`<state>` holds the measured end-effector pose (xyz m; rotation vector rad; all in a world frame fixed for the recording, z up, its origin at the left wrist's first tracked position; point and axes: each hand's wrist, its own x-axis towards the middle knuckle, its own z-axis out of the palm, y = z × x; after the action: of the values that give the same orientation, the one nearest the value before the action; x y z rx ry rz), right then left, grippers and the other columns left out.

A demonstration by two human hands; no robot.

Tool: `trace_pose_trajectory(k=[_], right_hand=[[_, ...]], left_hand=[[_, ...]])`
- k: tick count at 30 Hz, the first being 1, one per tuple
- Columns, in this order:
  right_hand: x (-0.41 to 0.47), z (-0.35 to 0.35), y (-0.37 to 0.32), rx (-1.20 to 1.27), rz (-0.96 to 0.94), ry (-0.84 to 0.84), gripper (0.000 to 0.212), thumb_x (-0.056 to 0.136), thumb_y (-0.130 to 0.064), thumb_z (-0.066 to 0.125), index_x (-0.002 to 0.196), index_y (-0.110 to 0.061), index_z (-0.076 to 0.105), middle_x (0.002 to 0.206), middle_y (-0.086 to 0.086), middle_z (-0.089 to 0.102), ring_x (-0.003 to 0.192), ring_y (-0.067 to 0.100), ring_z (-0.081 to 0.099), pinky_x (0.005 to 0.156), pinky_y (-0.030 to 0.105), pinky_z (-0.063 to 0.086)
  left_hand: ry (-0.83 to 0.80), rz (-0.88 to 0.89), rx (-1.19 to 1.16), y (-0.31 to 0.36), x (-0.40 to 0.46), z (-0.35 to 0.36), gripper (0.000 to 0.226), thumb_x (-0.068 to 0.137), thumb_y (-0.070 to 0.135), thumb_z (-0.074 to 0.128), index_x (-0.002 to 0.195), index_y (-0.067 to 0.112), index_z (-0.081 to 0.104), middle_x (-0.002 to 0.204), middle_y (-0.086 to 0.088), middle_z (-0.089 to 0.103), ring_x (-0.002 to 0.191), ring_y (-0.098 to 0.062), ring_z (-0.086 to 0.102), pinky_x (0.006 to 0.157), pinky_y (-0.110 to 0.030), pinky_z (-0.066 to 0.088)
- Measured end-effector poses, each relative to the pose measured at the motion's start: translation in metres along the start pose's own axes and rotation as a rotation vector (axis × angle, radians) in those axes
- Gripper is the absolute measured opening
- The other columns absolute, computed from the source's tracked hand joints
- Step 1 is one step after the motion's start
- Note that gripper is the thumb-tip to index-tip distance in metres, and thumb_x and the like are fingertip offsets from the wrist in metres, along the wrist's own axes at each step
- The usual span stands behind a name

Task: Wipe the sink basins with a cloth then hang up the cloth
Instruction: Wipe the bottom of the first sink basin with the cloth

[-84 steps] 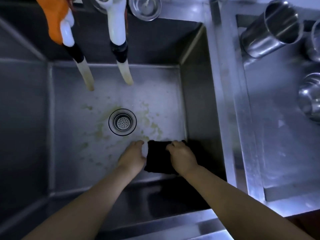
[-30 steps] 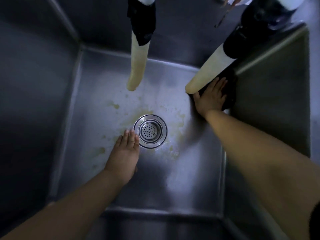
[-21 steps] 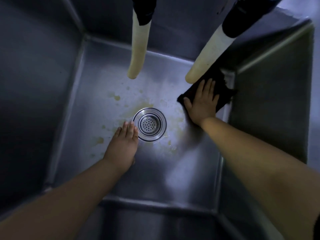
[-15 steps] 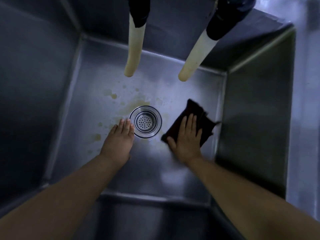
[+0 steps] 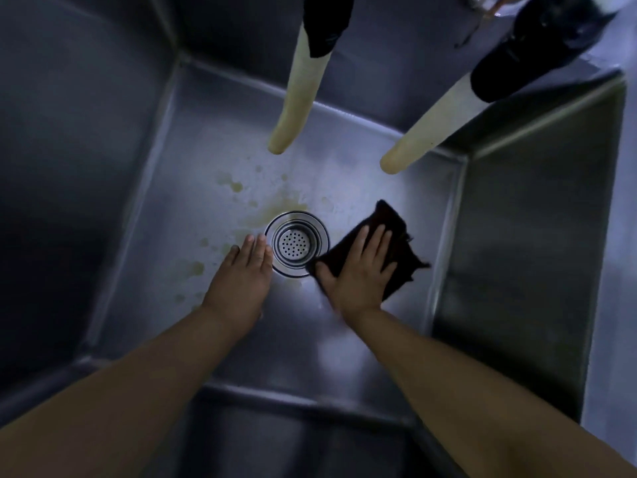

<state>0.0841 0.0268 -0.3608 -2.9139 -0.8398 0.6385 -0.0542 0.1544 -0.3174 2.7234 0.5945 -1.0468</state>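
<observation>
A deep steel sink basin (image 5: 386, 343) fills the head view. A dark cloth (image 5: 401, 243) lies flat on its floor just right of the round drain strainer (image 5: 296, 243). My right hand (image 5: 358, 274) presses flat on the cloth, fingers spread, covering its near half. My left hand (image 5: 243, 281) rests flat on the basin floor left of the drain, fingers together, holding nothing. Yellowish stains (image 5: 275, 210) mark the floor behind and left of the drain.
Two pale hose spouts with black collars hang over the basin: one (image 5: 296, 108) at top centre, one (image 5: 427, 129) at top right. The right basin wall (image 5: 524, 243) stands close to the cloth. The front wall (image 5: 310, 439) lies below my forearms.
My right hand has dragged the cloth from the far right corner back toward me and leftward, up to the drain. The left hand stays beside the drain.
</observation>
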Motion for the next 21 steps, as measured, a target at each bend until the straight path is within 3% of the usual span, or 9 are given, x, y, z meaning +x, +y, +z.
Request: trace_pose_trajectory(k=[6, 11, 16, 21], right_hand=[[0.104, -0.025, -0.023, -0.023, -0.065, 0.185, 0.098, 0.078, -0.07, 0.033, 0.148, -0.005, 0.016, 0.155, 0.023, 0.01, 0.144, 0.037, 0.007, 0.106, 0.064, 0.015], [0.159, -0.039, -0.028, -0.043, -0.246, 0.187, 0.092, 0.077, -0.074, 0.031, 0.15, -0.025, 0.003, 0.158, 0.014, 0.007, 0.146, 0.027, -0.001, 0.114, 0.057, 0.007], [0.148, -0.041, -0.016, -0.177, -0.438, 0.189, 0.087, 0.08, -0.07, 0.031, 0.15, -0.022, 0.013, 0.159, 0.008, 0.006, 0.146, 0.023, 0.001, 0.111, 0.056, 0.007], [0.074, -0.025, 0.011, -0.208, -0.52, 0.129, 0.087, 0.08, -0.068, 0.034, 0.15, -0.018, 0.019, 0.157, 0.014, 0.014, 0.146, 0.029, 0.008, 0.109, 0.058, 0.015]], left_hand=[[-0.015, -0.004, -0.017, -0.002, 0.004, 0.002, 0.103, 0.082, 0.033, 0.064, 0.147, 0.0, -0.009, 0.156, -0.02, -0.013, 0.144, -0.035, -0.009, 0.118, -0.044, 0.001], [-0.004, 0.001, -0.013, -0.003, 0.005, 0.005, 0.104, 0.083, 0.033, 0.065, 0.146, -0.001, -0.01, 0.156, -0.02, -0.014, 0.144, -0.036, -0.01, 0.118, -0.045, 0.0], [0.009, 0.001, -0.009, -0.003, 0.004, 0.006, 0.104, 0.081, 0.031, 0.066, 0.147, -0.001, -0.008, 0.156, -0.019, -0.012, 0.144, -0.035, -0.008, 0.118, -0.044, 0.003], [0.023, 0.003, 0.015, -0.004, 0.0, 0.004, 0.103, 0.081, 0.033, 0.065, 0.147, 0.0, -0.006, 0.157, -0.019, -0.009, 0.145, -0.034, -0.005, 0.118, -0.044, 0.003]])
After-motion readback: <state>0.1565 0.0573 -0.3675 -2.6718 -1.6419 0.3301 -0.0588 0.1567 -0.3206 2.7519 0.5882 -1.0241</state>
